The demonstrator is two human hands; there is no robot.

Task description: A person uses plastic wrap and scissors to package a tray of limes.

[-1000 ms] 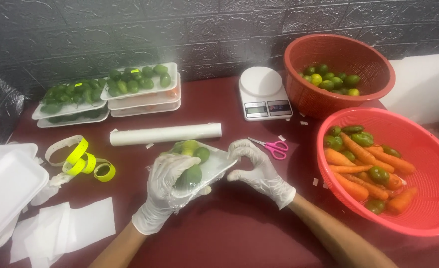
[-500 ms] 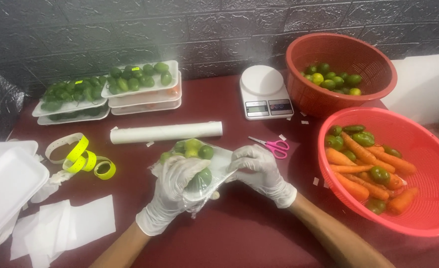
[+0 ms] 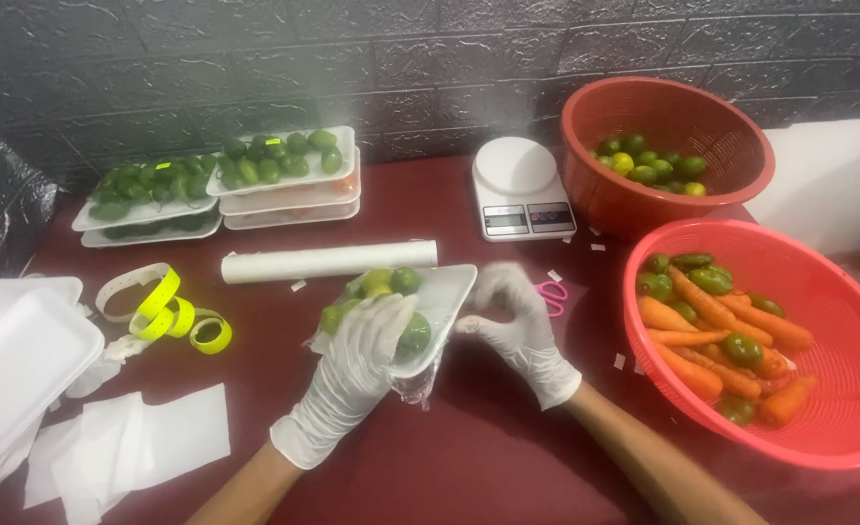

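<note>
Limes [image 3: 403, 284] fill a white tray [image 3: 447, 297] at mid-counter [image 3: 469, 457], with the gloved left hand [image 3: 364, 355] laid over them, its grip closed on the tray's near edge and loose wrap. The gloved right hand [image 3: 513, 316] pinches the tray's right corner. Two red baskets [image 3: 838, 321] stand right, one scale [image 3: 519, 185] and one film roll [image 3: 329, 262] far, pink scissors [image 3: 552, 292] just behind the right hand.

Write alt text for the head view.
Two white-gloved hands hold a white foam tray of green limes over a dark red table: left hand on top, right hand at its corner. Red baskets of produce sit right, a kitchen scale behind.
</note>
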